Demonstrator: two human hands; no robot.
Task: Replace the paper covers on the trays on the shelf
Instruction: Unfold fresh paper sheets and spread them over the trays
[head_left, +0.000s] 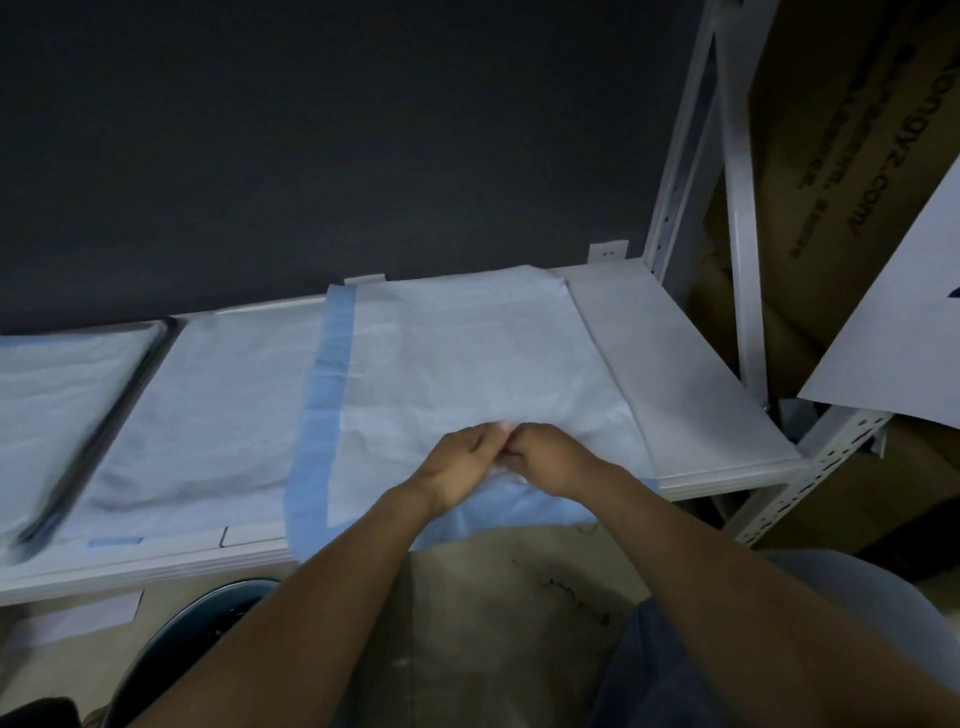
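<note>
A large white paper cover (467, 364) with a blue underside lies spread over the middle of the white shelf (701, 395), its blue edge hanging past the shelf's front. My left hand (462, 462) and my right hand (550, 457) meet at the sheet's near edge, knuckles together, fingers curled and pinching the paper between them. A second paper sheet (208, 410) lies flat to the left. A dark-rimmed tray (93, 436) lined with pale paper sits at the far left, blurred.
A grey metal shelf upright (737, 208) rises at the right, with brown cardboard boxes (831, 130) and a white sheet (904, 312) behind it. A dark wall backs the shelf. Below are the floor (519, 623) and a dark round object (208, 634).
</note>
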